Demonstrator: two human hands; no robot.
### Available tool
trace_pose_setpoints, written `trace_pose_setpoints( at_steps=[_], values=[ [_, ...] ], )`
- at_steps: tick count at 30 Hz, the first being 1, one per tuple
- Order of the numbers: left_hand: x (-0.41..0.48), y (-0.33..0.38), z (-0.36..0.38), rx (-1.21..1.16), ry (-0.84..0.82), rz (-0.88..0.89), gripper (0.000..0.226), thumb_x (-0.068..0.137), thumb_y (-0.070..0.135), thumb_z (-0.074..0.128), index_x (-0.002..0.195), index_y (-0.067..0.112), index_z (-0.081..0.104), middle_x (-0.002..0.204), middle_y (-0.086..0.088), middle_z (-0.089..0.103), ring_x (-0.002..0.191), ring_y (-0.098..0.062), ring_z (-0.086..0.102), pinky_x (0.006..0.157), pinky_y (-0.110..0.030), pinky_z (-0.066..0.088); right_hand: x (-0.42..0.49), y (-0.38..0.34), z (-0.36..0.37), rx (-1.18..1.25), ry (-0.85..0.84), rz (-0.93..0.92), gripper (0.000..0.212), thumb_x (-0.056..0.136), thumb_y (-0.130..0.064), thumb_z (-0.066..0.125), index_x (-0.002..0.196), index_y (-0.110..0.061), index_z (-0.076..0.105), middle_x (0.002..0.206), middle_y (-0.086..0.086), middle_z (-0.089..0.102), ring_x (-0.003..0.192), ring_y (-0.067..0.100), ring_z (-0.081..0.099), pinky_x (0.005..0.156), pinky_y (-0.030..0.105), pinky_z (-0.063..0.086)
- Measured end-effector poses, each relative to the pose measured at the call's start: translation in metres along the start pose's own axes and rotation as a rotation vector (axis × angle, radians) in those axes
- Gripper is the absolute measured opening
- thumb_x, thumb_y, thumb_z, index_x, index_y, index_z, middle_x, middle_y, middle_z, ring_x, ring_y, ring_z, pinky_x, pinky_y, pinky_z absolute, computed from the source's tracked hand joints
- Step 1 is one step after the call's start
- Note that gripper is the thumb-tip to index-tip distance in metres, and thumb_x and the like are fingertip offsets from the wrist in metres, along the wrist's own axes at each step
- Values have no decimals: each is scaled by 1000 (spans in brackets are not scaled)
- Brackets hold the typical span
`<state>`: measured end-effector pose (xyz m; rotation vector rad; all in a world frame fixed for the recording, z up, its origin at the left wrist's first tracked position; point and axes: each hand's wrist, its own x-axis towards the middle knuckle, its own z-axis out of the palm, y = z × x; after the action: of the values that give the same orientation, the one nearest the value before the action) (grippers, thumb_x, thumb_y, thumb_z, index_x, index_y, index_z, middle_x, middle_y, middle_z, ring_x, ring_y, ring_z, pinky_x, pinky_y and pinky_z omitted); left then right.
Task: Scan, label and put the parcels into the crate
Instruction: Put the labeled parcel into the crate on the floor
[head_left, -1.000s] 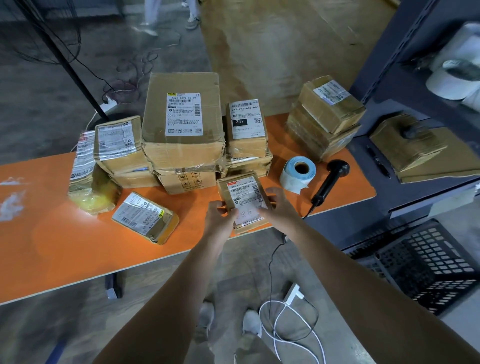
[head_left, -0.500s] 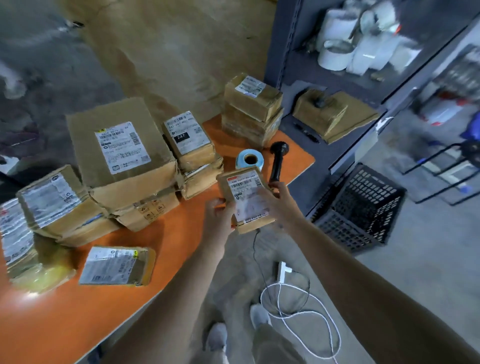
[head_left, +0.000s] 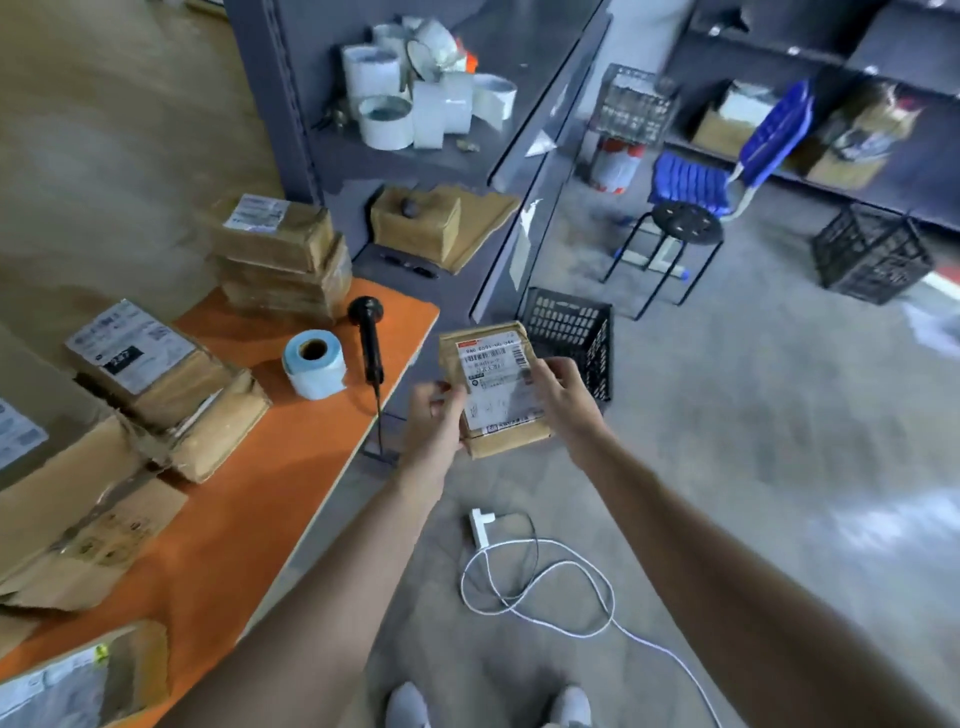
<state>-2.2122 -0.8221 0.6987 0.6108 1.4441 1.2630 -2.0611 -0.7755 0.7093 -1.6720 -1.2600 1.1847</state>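
1. The held parcel (head_left: 496, 387) and the right hand (head_left: 569, 402) hide part of the nearer black crate (head_left: 569, 327).
2. The parcel's label print is too small to read.
3. The left edge cuts off the large box (head_left: 47, 483).
4. The bottom edge cuts off the shoes (head_left: 410, 706) and the white cable (head_left: 675, 665).
5. The goods on the far shelf (head_left: 857, 135) are blurred.

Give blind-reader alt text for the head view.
The left hand and right hand hold a labelled parcel past the end of the orange table, near a black crate on the floor. The table holds a scanner and label roll.
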Motion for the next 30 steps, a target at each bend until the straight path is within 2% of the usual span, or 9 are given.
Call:
trace_pose_setpoints(
  at_steps=[4, 8, 11, 15, 20, 23, 25, 28, 30],
  values=[
    [-1, -3, 58, 54, -105, 19, 10, 96, 26, 56, 100, 19, 50, 98, -2, 65, 77, -8, 65, 47, -21, 50, 5, 10, -58, 34, 90, 39, 27, 99, -44, 48, 110, -21, 53, 101, 5, 65, 87, 20, 63, 71, 34, 51],
    [-4, -10, 124, 101, -165, 27, 9, 96, 26, 56, 93, 24, 48, 97, -1, 65, 78, -10, 65, 44, -16, 47, 19, 28, -118, 70, 158, 61, 18, 99, -44, 48, 96, -27, 52, 101, 6, 65, 93, 23, 62, 84, 42, 51],
    [-5, -20, 174, 138, -173, 39, 10, 94, 27, 58, 94, 24, 49, 100, -4, 66, 85, -16, 67, 50, -20, 50, 35, 45, -165, 87, 171, 70, 21, 98, -45, 47, 101, -25, 51, 99, 4, 64, 92, 22, 62, 81, 40, 51],
    [-4, -33, 244, 195, -160, 47, 13, 94, 30, 58, 99, 21, 49, 107, -7, 67, 96, -21, 67, 77, -37, 58, 61, 64, -227, 99, 168, 67, 27, 99, -45, 45, 109, -21, 50, 100, 3, 63, 79, 15, 60, 63, 29, 45],
    [2, -44, 317, 249, -162, 71, 12, 94, 36, 55, 94, 27, 47, 105, -2, 67, 91, -20, 68, 54, -28, 54, 102, 80, -292, 110, 123, 90, 31, 100, -42, 45, 117, -17, 49, 110, 9, 66, 90, 25, 66, 85, 44, 52],
    [14, -47, 349, 260, -141, 67, 12, 93, 37, 56, 93, 29, 47, 107, 0, 65, 91, -18, 67, 47, -23, 52, 127, 88, -315, 108, 105, 91, 28, 100, -42, 45, 113, -18, 50, 108, 6, 65, 85, 17, 64, 76, 35, 50],
    [27, -48, 368, 266, -135, 62, 12, 93, 38, 56, 93, 30, 47, 107, 1, 64, 88, -14, 66, 42, -18, 49, 147, 94, -325, 118, 85, 107, 27, 100, -43, 46, 111, -19, 49, 109, 8, 65, 92, 22, 64, 80, 38, 50],
    [55, -49, 393, 269, -146, 42, 11, 95, 36, 55, 94, 30, 47, 106, 0, 65, 80, -9, 67, 43, -20, 51, 183, 98, -338, 120, 65, 128, 26, 100, -43, 45, 110, -19, 48, 107, 8, 65, 97, 25, 64, 86, 44, 52],
    [81, -52, 410, 297, -146, 35, 10, 96, 35, 54, 97, 29, 46, 108, -2, 66, 87, -12, 68, 56, -29, 54, 211, 100, -345, 99, 60, 136, 26, 100, -42, 44, 111, -19, 49, 104, 6, 65, 92, 20, 64, 83, 41, 53]
  ],
)
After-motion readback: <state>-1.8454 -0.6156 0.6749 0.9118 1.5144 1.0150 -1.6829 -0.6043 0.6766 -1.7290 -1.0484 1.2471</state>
